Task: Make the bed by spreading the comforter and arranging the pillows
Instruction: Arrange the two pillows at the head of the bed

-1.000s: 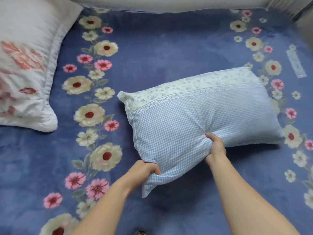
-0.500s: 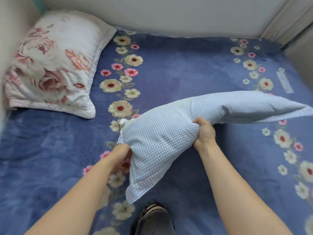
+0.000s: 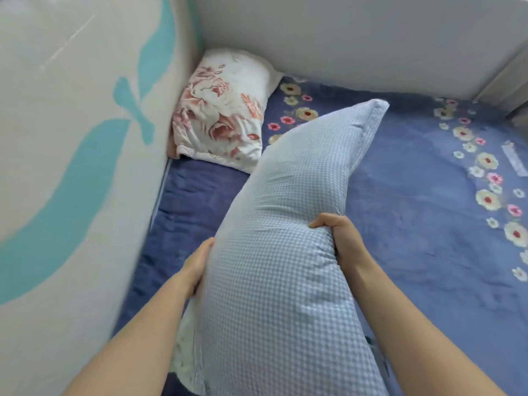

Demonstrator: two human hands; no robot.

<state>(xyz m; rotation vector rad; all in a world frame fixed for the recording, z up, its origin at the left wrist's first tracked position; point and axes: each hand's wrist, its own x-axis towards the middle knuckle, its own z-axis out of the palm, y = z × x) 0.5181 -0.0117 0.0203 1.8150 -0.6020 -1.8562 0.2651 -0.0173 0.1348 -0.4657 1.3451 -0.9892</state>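
Note:
I hold a light blue checked pillow [image 3: 285, 252] lifted off the bed, its long axis pointing away from me toward the far left corner. My left hand [image 3: 197, 264] grips its left side, fingers tucked underneath. On the other side my right hand [image 3: 340, 238] grips the right edge, bunching the fabric. A white pillow with pink roses [image 3: 223, 121] lies in the far left corner against the walls. The blue floral comforter [image 3: 414, 224] lies spread flat over the bed.
A white wall with teal leaf shapes [image 3: 71, 167] runs close along the left side. A white headboard or wall [image 3: 343, 47] closes the far end. A light label patch [image 3: 514, 161] sits on the comforter at the right.
The blue pillow has been raised off the comforter and swung leftward, now pointing at the rose pillow. My view has turned left toward the corner.

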